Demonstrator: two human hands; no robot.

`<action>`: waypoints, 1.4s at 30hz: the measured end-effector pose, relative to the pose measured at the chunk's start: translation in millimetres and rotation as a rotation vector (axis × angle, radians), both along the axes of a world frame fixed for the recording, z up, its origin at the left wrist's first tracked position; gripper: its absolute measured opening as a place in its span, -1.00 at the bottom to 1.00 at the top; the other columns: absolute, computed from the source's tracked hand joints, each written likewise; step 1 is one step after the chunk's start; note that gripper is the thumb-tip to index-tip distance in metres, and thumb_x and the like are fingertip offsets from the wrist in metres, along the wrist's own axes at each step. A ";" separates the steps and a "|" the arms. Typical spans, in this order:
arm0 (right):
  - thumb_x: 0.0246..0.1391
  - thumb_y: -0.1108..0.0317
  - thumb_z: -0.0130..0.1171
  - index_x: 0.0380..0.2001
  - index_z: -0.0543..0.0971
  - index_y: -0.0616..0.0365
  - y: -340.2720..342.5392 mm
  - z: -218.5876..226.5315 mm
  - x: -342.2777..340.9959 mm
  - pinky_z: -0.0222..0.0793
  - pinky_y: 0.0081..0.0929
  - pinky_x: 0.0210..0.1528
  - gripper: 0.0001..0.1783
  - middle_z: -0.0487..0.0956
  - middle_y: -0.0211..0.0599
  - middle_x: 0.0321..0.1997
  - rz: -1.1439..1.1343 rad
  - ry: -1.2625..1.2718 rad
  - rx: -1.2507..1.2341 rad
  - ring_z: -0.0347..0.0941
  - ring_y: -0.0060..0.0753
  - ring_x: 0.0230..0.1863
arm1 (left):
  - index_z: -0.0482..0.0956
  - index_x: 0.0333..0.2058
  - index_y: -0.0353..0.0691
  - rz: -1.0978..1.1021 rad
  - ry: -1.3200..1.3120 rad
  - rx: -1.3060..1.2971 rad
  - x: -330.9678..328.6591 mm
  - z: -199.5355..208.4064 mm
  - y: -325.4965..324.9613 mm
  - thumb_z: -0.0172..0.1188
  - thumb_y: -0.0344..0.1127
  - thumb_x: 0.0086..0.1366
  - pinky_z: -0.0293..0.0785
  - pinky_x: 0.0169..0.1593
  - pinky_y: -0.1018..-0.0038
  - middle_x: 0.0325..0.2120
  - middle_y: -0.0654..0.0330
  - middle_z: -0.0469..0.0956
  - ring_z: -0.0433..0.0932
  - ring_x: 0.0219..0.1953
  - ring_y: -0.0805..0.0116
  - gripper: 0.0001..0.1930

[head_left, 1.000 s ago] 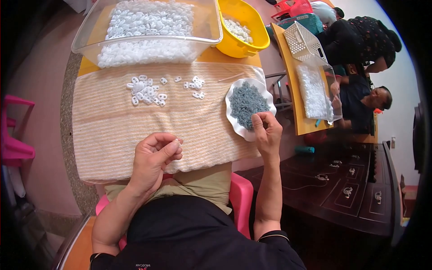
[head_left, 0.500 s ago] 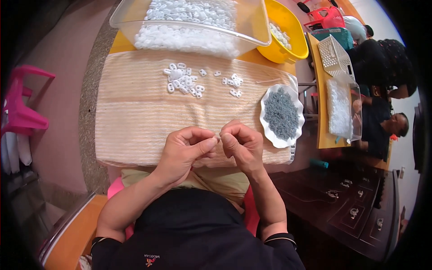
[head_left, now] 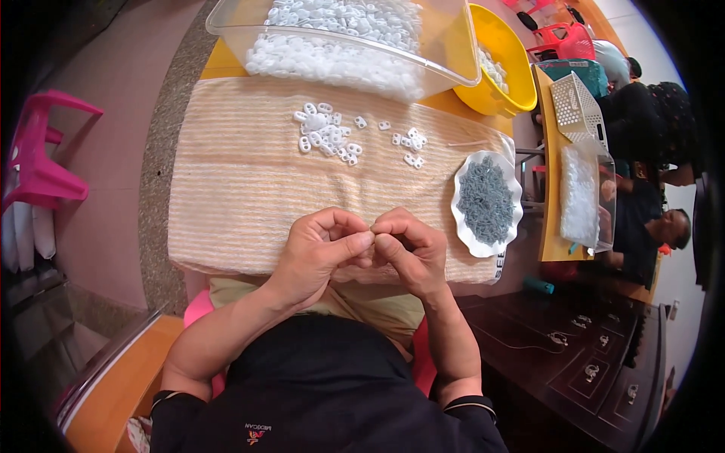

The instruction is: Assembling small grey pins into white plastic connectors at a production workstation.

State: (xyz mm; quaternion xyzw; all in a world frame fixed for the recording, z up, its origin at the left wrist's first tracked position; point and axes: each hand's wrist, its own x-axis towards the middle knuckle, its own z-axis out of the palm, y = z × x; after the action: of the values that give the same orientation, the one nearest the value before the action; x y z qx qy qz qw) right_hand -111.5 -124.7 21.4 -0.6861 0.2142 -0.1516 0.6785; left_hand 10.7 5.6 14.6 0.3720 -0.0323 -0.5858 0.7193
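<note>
Over the near edge of a striped towel [head_left: 234,174], my left hand [head_left: 321,249] and my right hand [head_left: 411,249] meet fingertip to fingertip. Both are closed in a pinch, thumb against index finger. Whatever sits between the fingertips is too small or too hidden to name. Farther off on the towel lies a loose pile of small white plastic pieces with holes [head_left: 326,134]. A smaller cluster of the same pieces [head_left: 411,140] is to its right. A white wavy-rimmed dish [head_left: 462,240] holds many small grey-blue parts [head_left: 485,198], to the right of my right hand.
A clear bin [head_left: 445,72] full of white pieces stands at the far edge, beside a yellow basin [head_left: 521,90]. A thin stick [head_left: 468,143] lies near the dish. Rightward are another table [head_left: 555,245] with a perforated white basket [head_left: 578,113], and people. A pink stool [head_left: 45,162] stands left.
The whole view has shifted, so the table and its things appear slightly farther right. My fingertips have come closer together and now touch.
</note>
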 end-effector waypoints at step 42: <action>0.12 0.50 0.17 -0.33 0.56 0.33 -5.1 -20.4 0.7 0.42 -0.61 -0.22 -0.91 0.55 -0.30 -0.29 -0.058 0.039 0.008 0.48 -0.55 -0.29 | 0.52 -0.16 -0.37 0.015 0.018 0.076 2.0 -10.5 -3.4 0.17 -0.49 0.27 0.60 -0.18 0.54 -0.35 0.13 0.61 0.61 -0.33 0.46 -0.83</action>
State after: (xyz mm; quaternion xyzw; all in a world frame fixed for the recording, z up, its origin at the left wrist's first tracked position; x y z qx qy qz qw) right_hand -110.8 -129.8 0.9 -0.6796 0.2478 -0.1569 0.6724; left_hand 12.6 2.1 4.1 0.3941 -0.0007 -0.5845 0.7093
